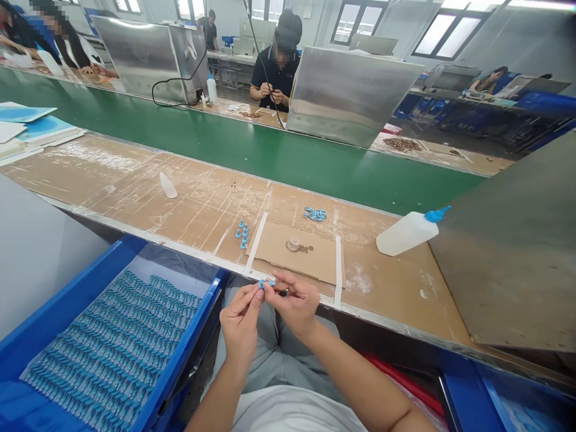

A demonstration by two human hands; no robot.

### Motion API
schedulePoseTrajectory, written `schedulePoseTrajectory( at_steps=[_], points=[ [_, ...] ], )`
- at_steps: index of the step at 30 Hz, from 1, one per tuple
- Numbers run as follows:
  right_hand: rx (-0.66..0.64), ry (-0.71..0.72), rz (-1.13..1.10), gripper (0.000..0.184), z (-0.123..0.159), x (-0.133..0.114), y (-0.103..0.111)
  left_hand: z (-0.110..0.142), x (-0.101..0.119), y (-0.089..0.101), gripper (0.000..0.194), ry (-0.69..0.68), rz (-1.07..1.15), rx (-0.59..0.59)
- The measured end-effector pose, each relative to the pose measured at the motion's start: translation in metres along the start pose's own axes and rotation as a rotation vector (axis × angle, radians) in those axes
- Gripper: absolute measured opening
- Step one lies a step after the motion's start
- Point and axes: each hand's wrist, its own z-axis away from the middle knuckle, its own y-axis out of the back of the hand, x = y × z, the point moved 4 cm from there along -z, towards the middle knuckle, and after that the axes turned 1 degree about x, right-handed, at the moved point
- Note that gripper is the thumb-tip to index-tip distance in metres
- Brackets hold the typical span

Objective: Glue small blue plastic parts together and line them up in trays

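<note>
Close to the table's front edge, my left hand (240, 315) and my right hand (294, 300) meet fingertip to fingertip. Between them is a small blue plastic piece (262, 285), pinched by both hands; its exact shape is partly covered by the fingers. Just beyond lies a cardboard sheet (297, 264) taped at both sides, with a small clear cup (293, 243) and wet spots on it. Several small blue pieces (243, 234) stand left of the sheet. A heap of little blue-and-white parts (315, 213) lies behind it.
A blue tray (209, 294) at lower left holds rows of blue pieces. A white squeeze bottle (407, 234) lies tilted against a metal box (508, 252) at right. A small white nozzle bottle (168, 185) rests at left. Beyond runs a green belt (225, 138), with a co-worker (276, 66) behind.
</note>
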Motion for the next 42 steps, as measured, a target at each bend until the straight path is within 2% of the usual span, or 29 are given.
schedulePoseTrajectory(
  at_steps=[3, 7, 12, 15, 20, 25, 29, 33, 36, 40, 42],
  points=[
    [-0.037, 0.003, -0.022, 0.020, -0.003, 0.006, -0.003, -0.005, -0.001, 0.001, 0.018, 0.020, 0.058, -0.012],
    [-0.045, -0.014, 0.023, 0.013, -0.019, 0.016, -0.009, -0.023, -0.004, 0.006, 0.028, 0.039, 0.055, -0.041],
    [-0.178, 0.028, 0.299, 0.015, -0.057, 0.041, -0.034, -0.062, -0.012, 0.041, 0.035, -0.097, -0.264, 0.171],
    [-0.245, 0.076, 0.489, 0.017, -0.082, 0.058, -0.052, -0.081, -0.011, 0.053, 0.041, -0.241, -0.541, 0.170],
    [-0.353, 0.075, 0.666, 0.018, -0.109, 0.079, -0.073, -0.105, -0.005, 0.044, 0.061, -0.445, -0.903, 0.058],
    [-0.388, 0.039, 0.731, 0.020, -0.115, 0.089, -0.086, -0.139, -0.017, 0.026, 0.086, -0.419, -0.969, -0.121],
    [-0.402, 0.022, 0.751, 0.027, -0.112, 0.090, -0.092, -0.157, -0.021, 0.016, 0.088, -0.423, -1.000, -0.204],
    [-0.433, -0.002, 0.692, 0.031, -0.108, 0.085, -0.086, -0.160, -0.019, 0.017, 0.089, -0.454, -1.005, -0.305],
    [-0.481, -0.056, 0.596, 0.051, -0.105, 0.081, -0.074, -0.165, -0.016, 0.030, 0.081, -0.462, -0.910, -0.318],
    [-0.630, -0.069, 0.538, 0.095, -0.103, 0.075, -0.070, -0.184, -0.006, 0.063, 0.056, -0.459, -0.870, -0.098],
    [-0.654, -0.048, 0.584, 0.105, -0.104, 0.073, -0.076, -0.194, 0.001, 0.080, 0.047, -0.457, -0.894, 0.011]
  ],
)
